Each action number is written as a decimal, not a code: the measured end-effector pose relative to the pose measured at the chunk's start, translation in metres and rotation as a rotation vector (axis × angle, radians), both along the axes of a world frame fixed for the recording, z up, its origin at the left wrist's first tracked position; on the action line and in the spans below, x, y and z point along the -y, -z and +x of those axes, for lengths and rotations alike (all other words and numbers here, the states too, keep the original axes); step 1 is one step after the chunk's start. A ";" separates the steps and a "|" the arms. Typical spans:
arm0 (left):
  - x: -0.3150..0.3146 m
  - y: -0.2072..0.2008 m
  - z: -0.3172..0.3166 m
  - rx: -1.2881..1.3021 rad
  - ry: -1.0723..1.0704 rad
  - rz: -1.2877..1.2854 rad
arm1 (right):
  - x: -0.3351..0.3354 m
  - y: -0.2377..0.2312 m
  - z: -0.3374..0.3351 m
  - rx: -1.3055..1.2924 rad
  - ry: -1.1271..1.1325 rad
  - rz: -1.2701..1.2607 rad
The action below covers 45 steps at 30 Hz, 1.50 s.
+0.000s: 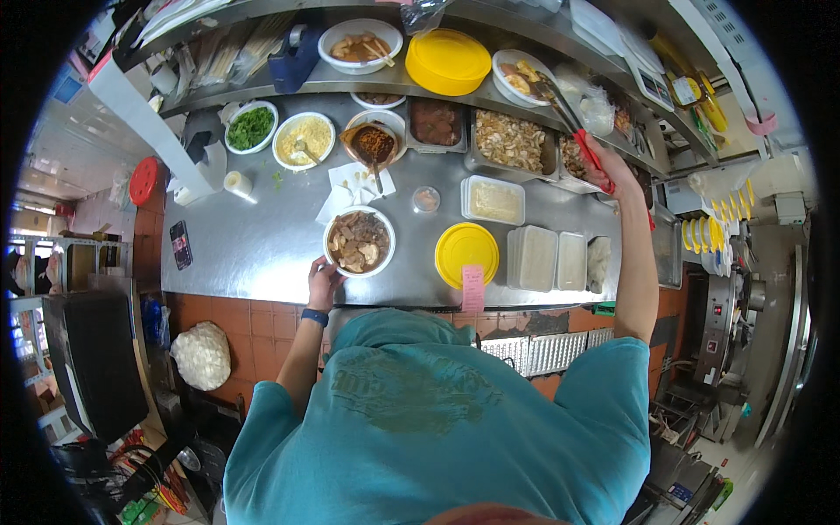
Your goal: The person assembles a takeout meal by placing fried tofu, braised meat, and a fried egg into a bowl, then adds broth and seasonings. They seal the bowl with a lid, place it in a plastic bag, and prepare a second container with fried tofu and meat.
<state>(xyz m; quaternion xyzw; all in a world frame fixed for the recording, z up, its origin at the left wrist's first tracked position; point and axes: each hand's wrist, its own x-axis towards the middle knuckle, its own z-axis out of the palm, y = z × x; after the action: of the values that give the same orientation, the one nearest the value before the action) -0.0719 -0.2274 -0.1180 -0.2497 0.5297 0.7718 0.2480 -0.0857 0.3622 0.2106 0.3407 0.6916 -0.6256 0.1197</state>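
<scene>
My left hand is curled at the near left side of a white bowl of sliced meat in broth, its fingers against the outer wall. The bowl rests upright on the steel counter. My right arm reaches far forward, and my right hand is closed around the red handles of long tongs. Their dark tips point at a white bowl with yellow and pale pieces on the shelf. Whether the tips grip anything is too small to tell.
Along the back stand bowls of chopped greens and minced garlic, a chili sauce bowl and steel trays of toppings. Nearer are a yellow lid, a pink slip and plastic containers. A shelf overhangs the counter.
</scene>
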 end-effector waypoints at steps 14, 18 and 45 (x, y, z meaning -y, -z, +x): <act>-0.008 -0.002 0.003 -0.002 -0.068 0.010 | 0.178 0.088 0.183 0.339 -0.264 0.204; -0.008 -0.010 0.002 0.026 -0.050 0.028 | 0.263 0.138 0.153 0.013 -0.637 0.334; -0.002 0.009 0.004 0.060 -0.063 0.085 | 0.245 0.147 -0.183 -0.015 -0.607 1.098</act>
<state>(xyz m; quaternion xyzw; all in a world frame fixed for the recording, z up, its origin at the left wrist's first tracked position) -0.0679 -0.2252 -0.1268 -0.2785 0.4805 0.7931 0.2499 -0.2684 0.1169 0.0633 0.1367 0.9788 -0.1195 0.0948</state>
